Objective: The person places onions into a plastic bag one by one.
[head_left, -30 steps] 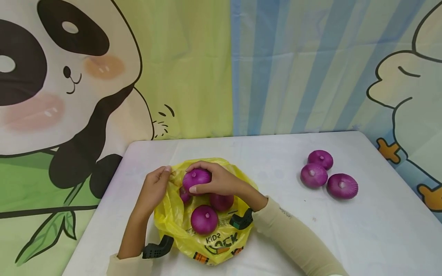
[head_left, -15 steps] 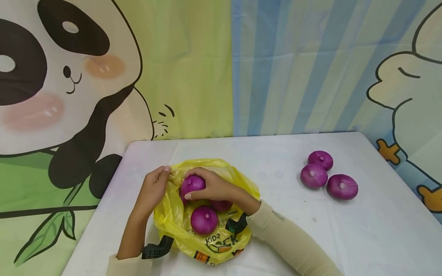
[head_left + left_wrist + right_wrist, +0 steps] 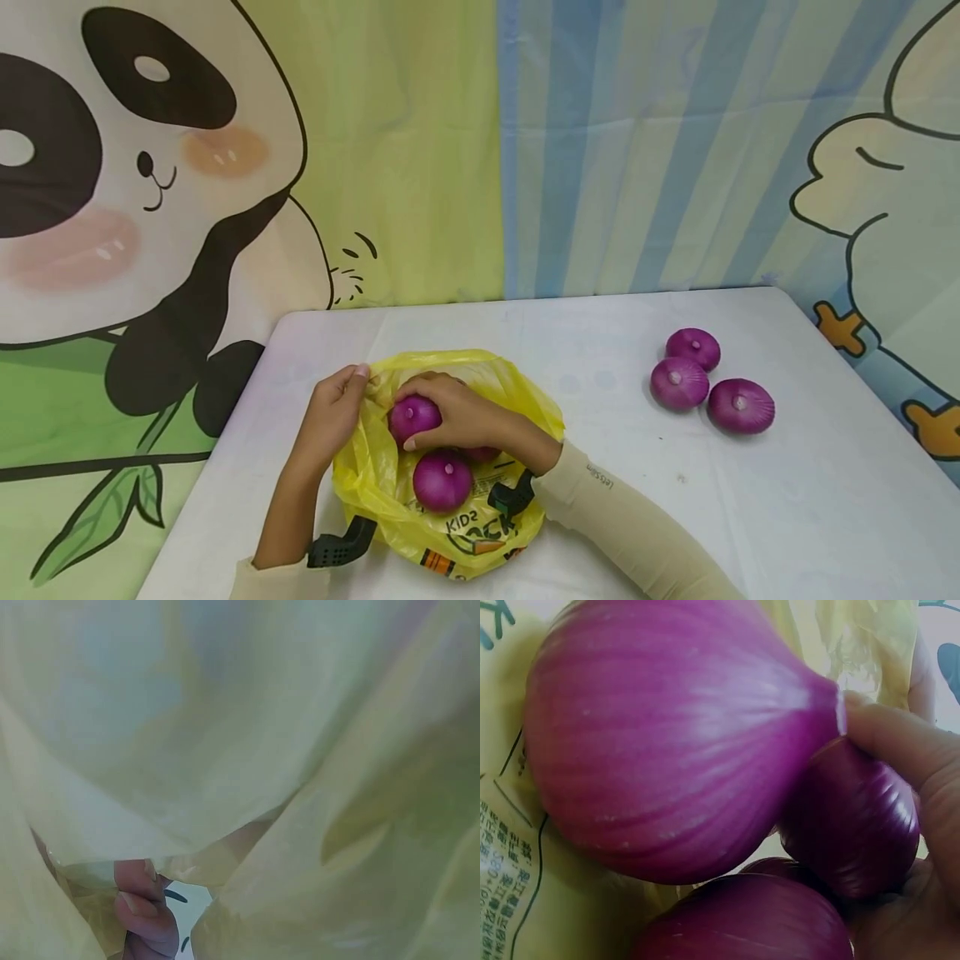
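The left hand is pinching the left rim of a yellow bag, its thumb and fingers closing together on the thin film; in the left wrist view, folds of the bag are hiding most of that hand and two curled fingertips are showing. The right hand is reaching inside the bag from its right side, thumb and fingers curling round a purple onion, which is sitting in their grasp near the bag's left wall, just to the right of the left hand's fingers. Whether that onion is resting on anything below is not showing. A front onion is lying on the printed inside of the bag, just nearer the wearer than the right thumb, and a half-hidden onion is peeking out beneath the right palm. Well to the right of both sets of fingers, three loose onions are lying close together on the white bench: a far onion, a middle onion and a near onion. Beige sleeves are covering both forearms behind the fingers, and beyond the fingers a cloth backdrop is hanging behind the bench, with a large panda filling its left part.
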A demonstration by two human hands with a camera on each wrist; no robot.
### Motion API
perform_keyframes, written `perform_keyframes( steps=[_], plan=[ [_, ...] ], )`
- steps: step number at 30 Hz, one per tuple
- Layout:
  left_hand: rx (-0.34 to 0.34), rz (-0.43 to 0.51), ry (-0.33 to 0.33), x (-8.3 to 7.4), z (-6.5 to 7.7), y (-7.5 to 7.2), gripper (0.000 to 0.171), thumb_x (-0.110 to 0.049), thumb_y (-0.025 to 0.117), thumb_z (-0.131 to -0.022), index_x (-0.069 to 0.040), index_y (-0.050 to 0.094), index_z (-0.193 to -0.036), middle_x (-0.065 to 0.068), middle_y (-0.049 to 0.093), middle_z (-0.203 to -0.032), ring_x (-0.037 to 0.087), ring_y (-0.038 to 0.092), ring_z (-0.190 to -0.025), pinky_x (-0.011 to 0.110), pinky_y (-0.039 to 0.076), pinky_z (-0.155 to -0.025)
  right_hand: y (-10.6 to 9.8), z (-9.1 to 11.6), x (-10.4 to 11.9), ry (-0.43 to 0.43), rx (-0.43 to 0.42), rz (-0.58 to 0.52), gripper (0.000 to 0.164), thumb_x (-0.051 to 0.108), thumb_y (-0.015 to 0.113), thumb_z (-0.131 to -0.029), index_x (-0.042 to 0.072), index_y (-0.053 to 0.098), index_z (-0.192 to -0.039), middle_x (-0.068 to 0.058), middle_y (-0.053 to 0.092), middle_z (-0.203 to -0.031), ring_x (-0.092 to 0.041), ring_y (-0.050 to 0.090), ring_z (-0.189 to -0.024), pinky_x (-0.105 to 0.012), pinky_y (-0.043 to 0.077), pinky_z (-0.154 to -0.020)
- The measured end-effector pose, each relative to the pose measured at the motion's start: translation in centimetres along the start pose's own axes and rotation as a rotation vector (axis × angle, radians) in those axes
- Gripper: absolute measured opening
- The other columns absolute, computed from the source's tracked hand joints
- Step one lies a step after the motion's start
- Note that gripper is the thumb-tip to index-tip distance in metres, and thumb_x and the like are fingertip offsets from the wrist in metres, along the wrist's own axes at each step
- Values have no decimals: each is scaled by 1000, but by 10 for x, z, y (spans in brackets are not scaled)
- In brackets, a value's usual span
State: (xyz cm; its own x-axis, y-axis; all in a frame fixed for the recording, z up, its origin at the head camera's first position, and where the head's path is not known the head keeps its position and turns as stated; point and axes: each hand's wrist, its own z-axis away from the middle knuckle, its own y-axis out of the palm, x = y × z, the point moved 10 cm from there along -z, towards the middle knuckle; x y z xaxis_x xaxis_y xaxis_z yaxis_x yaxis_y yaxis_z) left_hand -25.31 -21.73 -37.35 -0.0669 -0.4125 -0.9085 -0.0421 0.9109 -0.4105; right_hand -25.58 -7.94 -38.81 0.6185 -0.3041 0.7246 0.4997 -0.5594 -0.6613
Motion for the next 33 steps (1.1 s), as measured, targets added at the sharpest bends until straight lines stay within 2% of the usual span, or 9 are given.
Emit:
perform_keyframes(
  steps=[5, 15, 19, 23, 27, 33],
  plan=[
    [-4, 0, -5, 1, 0, -1, 46, -39, 41, -105, 2, 62, -102, 12, 54, -78, 17, 55, -63, 28, 49, -57, 1, 1, 0, 5, 13, 54, 58, 37, 79, -82, 19, 55, -132, 4, 53, -126, -9, 51, -109, -24, 47, -85],
    [-3, -36, -19, 1, 0, 0, 47, -41, 40, -105, 1, 62, -103, 13, 52, -78, 19, 53, -64, 28, 48, -58, -2, 3, -3, 10, 3, -73, 62, 33, 81, -81, 12, 53, -134, -2, 51, -131, -10, 52, -112, -22, 48, -86],
    [-3, -31, -35, 4, -1, -1, 45, -37, 40, -105, 2, 62, -103, 13, 53, -78, 18, 53, -63, 27, 48, -57, -5, 5, 0, 5, -10, -67, 59, 33, 78, -84, 11, 54, -133, -2, 51, -132, -13, 51, -115, -22, 47, -88],
    [1, -21, -59, 6, -1, -1, 41, -32, 40, -106, 3, 61, -104, 15, 54, -79, 19, 54, -63, 28, 49, -57, -7, 8, 8, -35, -19, -45, 57, 31, 78, -85, 10, 55, -132, -2, 53, -131, -19, 51, -119, -26, 47, -92],
    [5, -18, -68, 6, 0, -1, 42, -32, 40, -106, 4, 61, -103, 16, 54, -79, 20, 55, -62, 28, 49, -57, -11, 12, 15, -94, -41, -52, 52, 24, 77, -85, 5, 57, -129, -5, 54, -130, -21, 49, -121, -36, 43, -99],
    [5, 5, -28, 4, 0, 0, 46, -39, 40, -105, 3, 60, -102, 14, 54, -76, 18, 54, -61, 29, 49, -56, -21, 23, 21, -126, -79, -57, 47, 21, 76, -87, 6, 59, -128, -10, 53, -133, -15, 46, -124, -30, 38, -103]
  ],
)
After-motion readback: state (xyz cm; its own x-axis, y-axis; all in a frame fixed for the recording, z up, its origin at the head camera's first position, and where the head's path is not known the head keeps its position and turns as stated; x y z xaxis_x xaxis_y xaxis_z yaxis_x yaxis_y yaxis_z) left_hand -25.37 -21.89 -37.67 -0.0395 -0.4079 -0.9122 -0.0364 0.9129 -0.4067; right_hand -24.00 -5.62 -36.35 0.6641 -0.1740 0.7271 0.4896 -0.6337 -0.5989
